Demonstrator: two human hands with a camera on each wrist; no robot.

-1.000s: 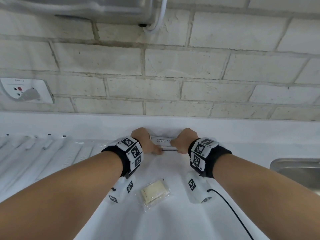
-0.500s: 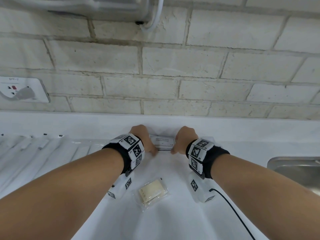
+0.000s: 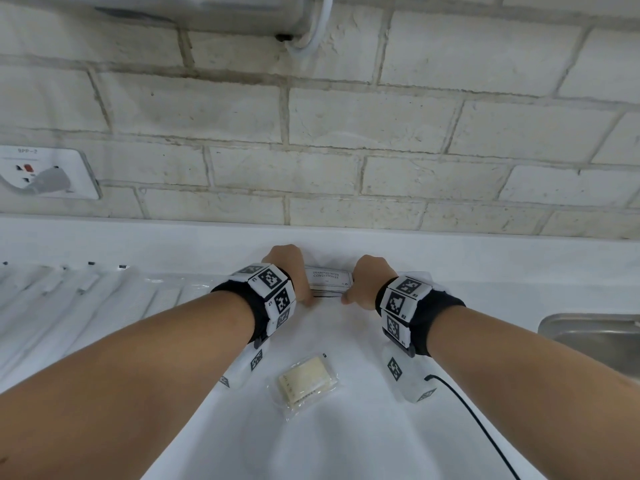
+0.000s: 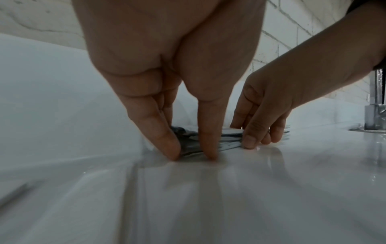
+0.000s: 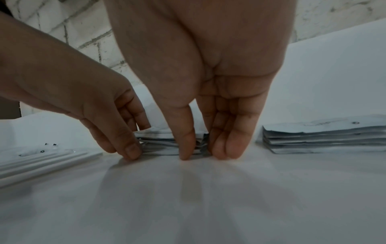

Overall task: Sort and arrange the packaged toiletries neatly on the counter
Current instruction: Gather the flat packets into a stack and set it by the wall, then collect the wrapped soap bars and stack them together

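A stack of white shampoo sachets [image 3: 329, 281] lies on the white counter [image 3: 346, 427] close to the back wall. My left hand [image 3: 294, 275] stands at its left end and my right hand [image 3: 367, 282] at its right end. In the left wrist view the left hand [image 4: 192, 155] has straight fingers [image 4: 167, 148] pointing down, pressing the stack [image 4: 229, 142] at its corner. In the right wrist view the right hand [image 5: 200, 156] presses the stack [image 5: 163, 143] the same way. A wrapped cream soap bar [image 3: 306, 381] lies nearer me.
Long white wrapped packets [image 3: 69, 292] lie in a row at the left. A second sachet stack [image 5: 325, 135] sits right of my right hand. A steel sink [image 3: 588, 334] is at the far right. A black cable [image 3: 474, 420] runs from my right wrist.
Both hands stay at the ends of the sachet stack and shift only slightly against it. The soap bar has not moved.
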